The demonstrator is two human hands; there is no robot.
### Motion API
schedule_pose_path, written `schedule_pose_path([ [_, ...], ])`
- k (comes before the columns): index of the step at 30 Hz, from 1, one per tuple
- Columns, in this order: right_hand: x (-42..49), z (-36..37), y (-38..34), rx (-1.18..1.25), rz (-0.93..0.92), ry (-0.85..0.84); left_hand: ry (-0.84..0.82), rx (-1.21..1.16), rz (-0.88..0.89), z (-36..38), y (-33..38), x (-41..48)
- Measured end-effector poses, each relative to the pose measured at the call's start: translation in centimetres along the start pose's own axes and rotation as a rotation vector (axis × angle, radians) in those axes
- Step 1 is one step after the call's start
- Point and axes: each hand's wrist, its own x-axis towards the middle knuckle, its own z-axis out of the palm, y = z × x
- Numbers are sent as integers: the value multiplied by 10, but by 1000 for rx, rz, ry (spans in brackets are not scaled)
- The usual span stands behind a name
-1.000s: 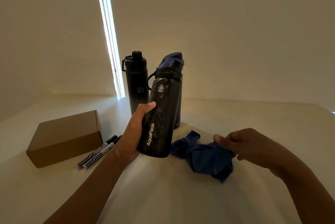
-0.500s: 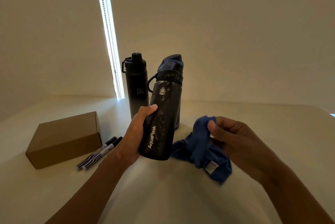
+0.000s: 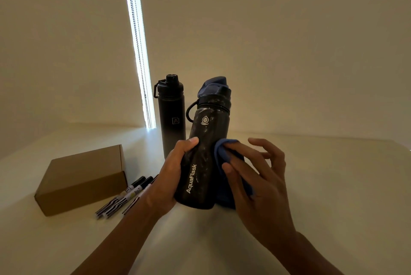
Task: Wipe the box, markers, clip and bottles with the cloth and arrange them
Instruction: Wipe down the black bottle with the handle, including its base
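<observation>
Blue cloth (image 3: 222, 149) is bunched between the right hand (image 3: 255, 181) and the right flank of the marbled black bottle (image 3: 201, 159). That hand lies fairly flat, 2 digits pressing the fabric to the metal and the other fingers spread loose above it; nothing is curled round the cloth as far as I can see. The left hand (image 3: 175, 177) wraps the bottle's lower body from the left, thumb across the front, and I read this as the brace that gives the wiping hand something firm to push against. The bottle sits mid-scene, close to the person and in front of the others; whether its base touches the table (image 3: 322, 185) or hangs just off it I cannot tell. Its long axis runs near upright, tipped so the cap end leans away and slightly right and the base comes toward the person. The white lettering runs up that axis and faces the camera, and the carry loop sticks out at upper left. My guess is the tilt exposes the side wall to the cloth. Behind it stand a plain black bottle (image 3: 172, 119), upright, and a blue-capped one (image 3: 214, 84), mostly hidden. The cardboard box (image 3: 82, 177) lies at left with 3 markers (image 3: 124, 200) just beside it, roughly parallel, caps pointing away. No clip is visible.
</observation>
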Motion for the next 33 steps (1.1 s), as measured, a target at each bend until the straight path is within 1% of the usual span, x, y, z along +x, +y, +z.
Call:
schedule_pose_path([
  [4, 3, 5, -3, 42, -11, -140, -58, 1, 3, 1, 2, -4],
  [8, 8, 8, 1, 206, 114, -256, -98, 37, 4, 4, 3, -7],
  [12, 2, 4, -5, 313, 163, -368, -93, 5, 7, 1, 2, -5],
  [15, -10, 1, -5, 182, 106, -510, -79, -74, 44, 0, 4, -6],
  [16, -12, 0, -2, 118, 60, -513, -81, -97, 54, 0, 5, -7],
  [19, -6, 0, 9, -70, -54, -419, -110, -89, 48, -2, 6, -8],
  [21, 4, -2, 11, -102, -109, -349, -162, -37, 21, -2, 8, -11],
  [24, 14, -6, 13, -130, -46, -245, -225, 23, -59, -2, 8, -12],
  [26, 17, -7, 15, -154, -3, -208, -239, 29, -80, -2, 8, -12],
  [28, 16, -10, 15, -89, 20, -244, -216, 20, -72, -1, 8, -11],
  [29, 12, -11, 15, -94, -16, -283, -194, 7, -45, 0, 8, -12],
  [31, 2, -8, 13, -134, -71, -425, -126, -42, 21, -1, 9, -11],
  [33, -7, -5, 6, -181, -64, -589, -91, -139, 61, -4, 13, -10],
])
